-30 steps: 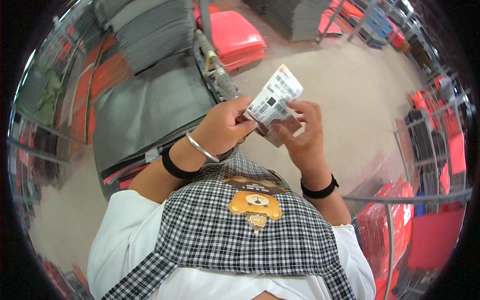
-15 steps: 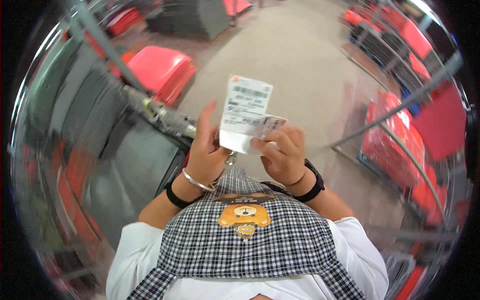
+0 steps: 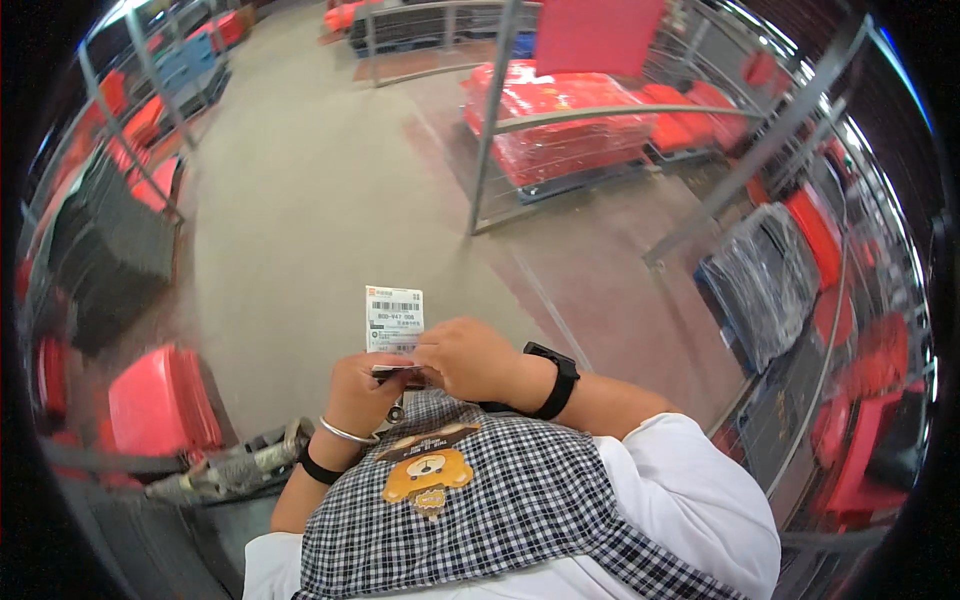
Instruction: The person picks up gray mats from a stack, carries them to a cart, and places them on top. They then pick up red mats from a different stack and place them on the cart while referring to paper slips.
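A white printed shipping label (image 3: 394,318) stands up in front of my chest, its barcode side toward me. My left hand (image 3: 362,392) is closed at its lower end, the fingers bent around the paper. Close against it, my right hand (image 3: 470,358) is closed too, with its curled fingers at the label's lower right edge. Between the hands the paper's bottom is folded or bunched, and a thin dark-and-white edge shows over the left fingers. The right fingertips are mostly hidden. A metal bracelet (image 3: 346,432) circles my left wrist, and a black watch (image 3: 553,380) my right.
Grey metal rails (image 3: 490,120) enclose a pallet of plastic-wrapped red stacks (image 3: 560,125) ahead right. Another wrapped dark bundle (image 3: 765,285) stands at the right. Red stacks (image 3: 165,402) and grey stacked sheets (image 3: 115,235) lie on the left. A pale floor aisle (image 3: 300,150) runs ahead.
My view has swung right, bringing the railed red pallet ahead. Both hands have come lower and closer together; the right hand has moved over the label's lower part, which was spread out before.
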A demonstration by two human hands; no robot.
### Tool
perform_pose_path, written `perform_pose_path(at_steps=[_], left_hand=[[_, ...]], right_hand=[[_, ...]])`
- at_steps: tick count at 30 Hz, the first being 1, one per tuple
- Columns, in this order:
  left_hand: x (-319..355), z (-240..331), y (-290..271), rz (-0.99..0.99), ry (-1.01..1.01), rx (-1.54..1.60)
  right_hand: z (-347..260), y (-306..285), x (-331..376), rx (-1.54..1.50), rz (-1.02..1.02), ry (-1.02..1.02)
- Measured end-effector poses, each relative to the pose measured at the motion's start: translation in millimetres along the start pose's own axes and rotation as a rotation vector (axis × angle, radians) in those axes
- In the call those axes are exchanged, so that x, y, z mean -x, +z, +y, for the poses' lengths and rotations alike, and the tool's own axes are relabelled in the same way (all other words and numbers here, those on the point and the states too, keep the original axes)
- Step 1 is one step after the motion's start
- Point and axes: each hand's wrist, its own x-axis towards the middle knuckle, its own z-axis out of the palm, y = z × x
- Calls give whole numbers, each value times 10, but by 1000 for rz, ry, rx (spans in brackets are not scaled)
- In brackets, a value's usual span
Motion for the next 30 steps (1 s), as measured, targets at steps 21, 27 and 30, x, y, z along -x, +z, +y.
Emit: perform_pose_path(at_steps=[21,27,30], left_hand=[[53,-188,-418,-83,6,94],[186,-331,-507,2,-55,201],[239,-254,-574,8,-31,266]], right_hand=[[-364,124,-468,-1197,516,544],[-348,115,-383,-885,434,552],[-394,157,-397,-849,550,495]])
